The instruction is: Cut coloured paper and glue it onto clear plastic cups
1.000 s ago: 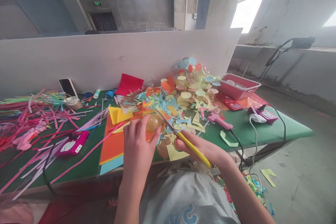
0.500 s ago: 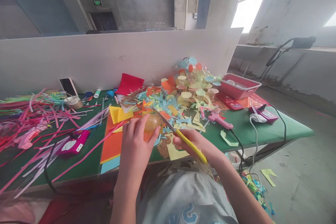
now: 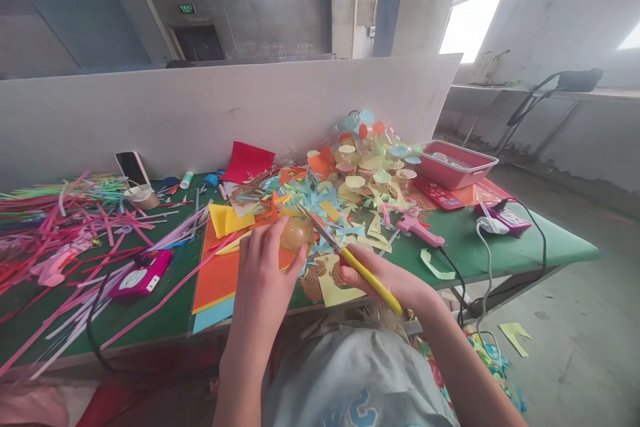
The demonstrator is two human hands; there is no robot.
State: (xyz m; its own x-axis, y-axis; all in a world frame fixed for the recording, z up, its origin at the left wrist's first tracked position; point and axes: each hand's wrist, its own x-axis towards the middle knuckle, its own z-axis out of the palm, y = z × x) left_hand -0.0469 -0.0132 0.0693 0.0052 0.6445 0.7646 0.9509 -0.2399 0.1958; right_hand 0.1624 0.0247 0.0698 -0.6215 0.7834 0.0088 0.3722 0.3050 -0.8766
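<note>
A small translucent amber ball (image 3: 296, 233) is pinched in the curled fingers of the left grip (image 3: 263, 280), above orange card (image 3: 217, 280) on the green desk (image 3: 505, 247). The right grip (image 3: 385, 280), closed around yellow-handled scissors (image 3: 367, 279), holds the blades just beside the ball, over scattered paper scraps (image 3: 333, 230).

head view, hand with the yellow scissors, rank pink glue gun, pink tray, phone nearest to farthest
From the right hand:
1. pink glue gun, just ahead, to the right
2. pink tray, farther back on the right
3. phone, far left, at the back
</note>
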